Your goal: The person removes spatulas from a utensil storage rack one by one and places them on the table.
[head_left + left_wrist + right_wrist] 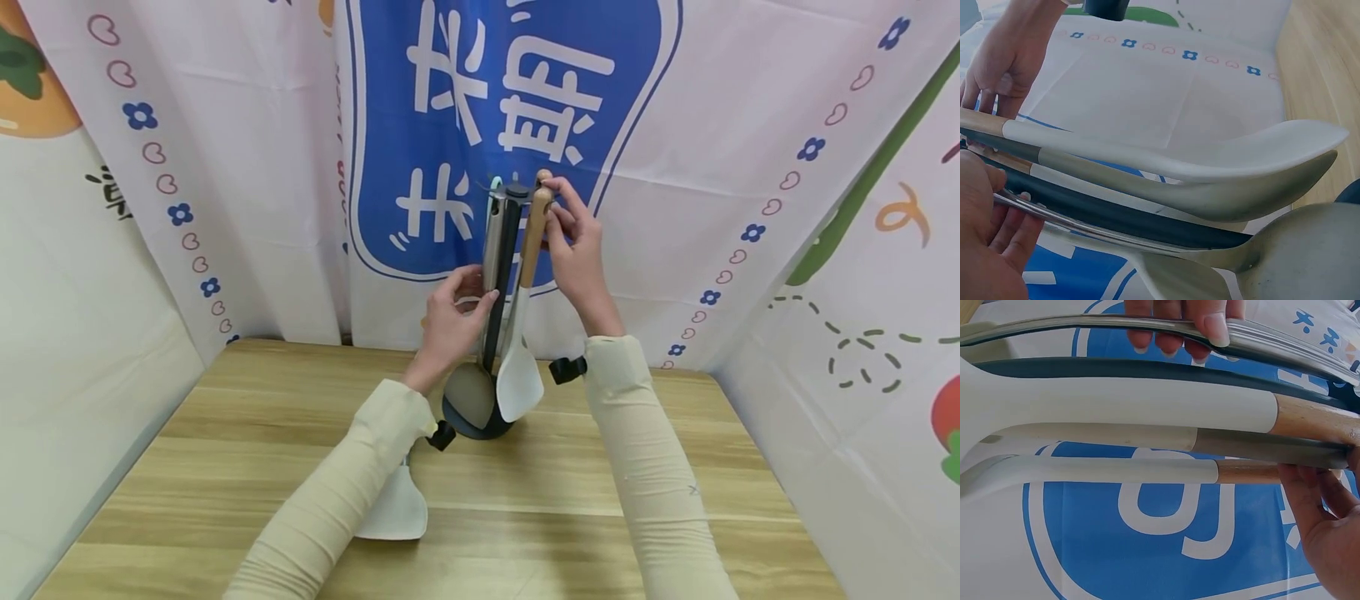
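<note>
A dark utensil stand [504, 287] with a round base stands near the back of the table, with several utensils hanging from its top. My left hand [454, 315] pinches the steel handle of the ladle [471, 396] between thumb and fingers, beside the dark post. At the top, my right hand [577, 250] has its fingertips on the wooden handle end of a white spoon [520, 383]. Behind that spoon hang a grey-handled utensil [1260, 447] and another white one with a wooden handle [1166, 470]. The right fingertips are partly hidden among these handles.
A white turner [401, 507] lies on the wooden table [600, 492], partly under the left sleeve. A printed cloth [285, 167] hangs close behind the stand, with white side walls left and right. Black wrist mounts [567, 369] stick out from both sleeves.
</note>
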Tool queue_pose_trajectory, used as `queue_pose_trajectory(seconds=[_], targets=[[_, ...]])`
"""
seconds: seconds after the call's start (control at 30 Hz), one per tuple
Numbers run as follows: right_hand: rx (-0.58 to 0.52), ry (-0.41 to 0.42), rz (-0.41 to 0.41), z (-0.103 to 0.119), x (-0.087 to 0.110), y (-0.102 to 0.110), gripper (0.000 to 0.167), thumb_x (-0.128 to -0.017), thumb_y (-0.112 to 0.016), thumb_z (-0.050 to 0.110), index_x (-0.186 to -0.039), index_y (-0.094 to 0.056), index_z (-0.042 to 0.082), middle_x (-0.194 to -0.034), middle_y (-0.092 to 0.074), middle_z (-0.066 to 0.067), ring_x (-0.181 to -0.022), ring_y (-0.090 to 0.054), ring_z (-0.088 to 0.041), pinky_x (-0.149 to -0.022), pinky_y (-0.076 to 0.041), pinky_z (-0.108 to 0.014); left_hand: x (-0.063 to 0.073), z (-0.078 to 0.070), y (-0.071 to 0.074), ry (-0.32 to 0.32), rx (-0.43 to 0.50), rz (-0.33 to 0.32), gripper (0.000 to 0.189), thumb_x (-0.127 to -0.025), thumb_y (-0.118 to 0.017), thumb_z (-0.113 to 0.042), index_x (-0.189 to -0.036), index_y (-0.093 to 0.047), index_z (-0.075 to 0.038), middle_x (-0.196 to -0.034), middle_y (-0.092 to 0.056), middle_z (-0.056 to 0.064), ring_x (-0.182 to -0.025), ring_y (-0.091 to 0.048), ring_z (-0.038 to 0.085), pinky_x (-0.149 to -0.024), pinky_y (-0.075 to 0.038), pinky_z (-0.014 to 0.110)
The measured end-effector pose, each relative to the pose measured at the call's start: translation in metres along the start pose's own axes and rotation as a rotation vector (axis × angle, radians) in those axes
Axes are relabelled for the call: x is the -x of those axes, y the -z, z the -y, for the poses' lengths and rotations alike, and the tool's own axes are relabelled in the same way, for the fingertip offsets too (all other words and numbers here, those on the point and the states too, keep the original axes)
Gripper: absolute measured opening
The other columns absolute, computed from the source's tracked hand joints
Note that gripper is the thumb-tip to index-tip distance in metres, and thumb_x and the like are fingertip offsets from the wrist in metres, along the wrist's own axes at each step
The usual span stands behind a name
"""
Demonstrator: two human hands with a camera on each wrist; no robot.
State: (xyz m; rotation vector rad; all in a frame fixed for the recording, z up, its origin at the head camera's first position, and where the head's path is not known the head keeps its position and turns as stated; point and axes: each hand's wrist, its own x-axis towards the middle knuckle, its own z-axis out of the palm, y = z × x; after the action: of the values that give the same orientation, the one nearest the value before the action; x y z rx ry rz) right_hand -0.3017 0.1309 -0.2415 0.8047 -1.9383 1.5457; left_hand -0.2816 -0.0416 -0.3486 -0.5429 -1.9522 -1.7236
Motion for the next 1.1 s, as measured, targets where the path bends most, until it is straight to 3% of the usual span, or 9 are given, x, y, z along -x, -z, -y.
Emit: queue_pose_trajectory(seconds=[0.2,0.5,0.67,0.97,1.1], targets=[[-0.006,-0.001,0.003,0.002,0.000,-0.001,0.038,-0.106,-0.044,-0.002,-0.144,-0.048,-0.003,-0.149,-0.054,-0.017,-0.111,-0.066,-0.046,-0.086,-0.062,-0.040,0.003,-0.001,0.000,0.008,-0.005,0.017,0.036,-0.099,-0.066,-0.006,-0.133,-0.056,0.000,-0.118,-0.065,0.016,-0.104,-0.071,0.026,-0.091,-0.060,0.036],[0.008,0.011,-0.008,-0.023,-0.005,0.000,0.040,-0.107,-0.045,0.003,-0.147,-0.050,0.008,-0.150,-0.055,-0.007,-0.112,-0.068,-0.035,-0.084,-0.062,-0.043,0.006,-0.006,0.002,0.018,0.014,0.035,0.041,-0.100,-0.064,-0.007,-0.139,-0.053,0.002,-0.117,-0.066,0.019,-0.098,-0.071,0.028,-0.089,-0.060,0.036],[0.002,0.021,-0.004,-0.024,-0.005,0.000,0.039,-0.108,-0.045,0.003,-0.146,-0.051,0.009,-0.150,-0.054,-0.005,-0.112,-0.068,-0.037,-0.084,-0.062,-0.042,0.006,-0.011,0.003,0.008,0.004,0.037,0.043,-0.100,-0.063,-0.006,-0.141,-0.053,0.003,-0.116,-0.065,0.020,-0.096,-0.071,0.029,-0.089,-0.061,0.036],[0.021,0.005,-0.007,-0.023,-0.006,0.001,0.039,-0.108,-0.045,0.004,-0.146,-0.052,0.010,-0.149,-0.055,-0.005,-0.108,-0.069,-0.029,-0.082,-0.063,-0.038,0.005,-0.019,0.009,-0.023,0.057,0.014,0.048,-0.098,-0.065,-0.001,-0.144,-0.052,0.005,-0.112,-0.067,0.023,-0.090,-0.071,0.030,-0.081,-0.060,0.021],[0.027,0.005,-0.009,-0.024,-0.005,0.002,0.039,-0.108,-0.044,0.004,-0.146,-0.052,0.010,-0.149,-0.055,-0.004,-0.109,-0.069,-0.029,-0.082,-0.063,-0.038,0.007,-0.020,0.012,-0.032,0.078,0.021,0.048,-0.098,-0.066,-0.003,-0.144,-0.053,0.004,-0.112,-0.067,0.024,-0.091,-0.071,0.032,-0.081,-0.059,0.020]])
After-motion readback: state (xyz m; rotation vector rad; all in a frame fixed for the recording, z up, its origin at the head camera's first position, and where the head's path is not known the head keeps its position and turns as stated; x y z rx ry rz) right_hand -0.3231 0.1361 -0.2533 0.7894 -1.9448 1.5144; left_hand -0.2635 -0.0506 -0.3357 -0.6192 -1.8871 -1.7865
